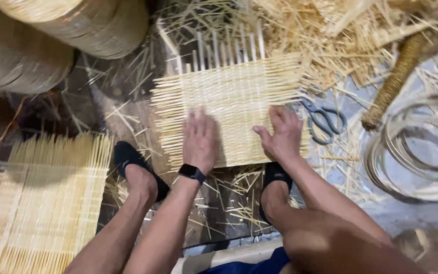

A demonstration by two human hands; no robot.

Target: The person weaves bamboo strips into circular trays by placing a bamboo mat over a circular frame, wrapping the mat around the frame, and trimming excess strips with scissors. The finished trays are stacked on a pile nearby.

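A square woven mat of pale bamboo strips [234, 91] lies on the floor in front of me, with loose strip ends sticking out at its far edge. My left hand [199, 141] lies flat on the near middle of the mat, fingers together, a black watch on its wrist. My right hand [281, 133] presses flat on the mat's near right part, thumb spread out. Neither hand holds anything. My two feet in black socks [133, 162] rest on the floor just below the mat.
Black scissors [321, 119] lie right of the mat. A coil of thin strips [415, 152] sits at the right. Another woven mat [46, 198] lies at the lower left. Rolled woven material [77, 25] stands at the top left. Loose strips litter the floor.
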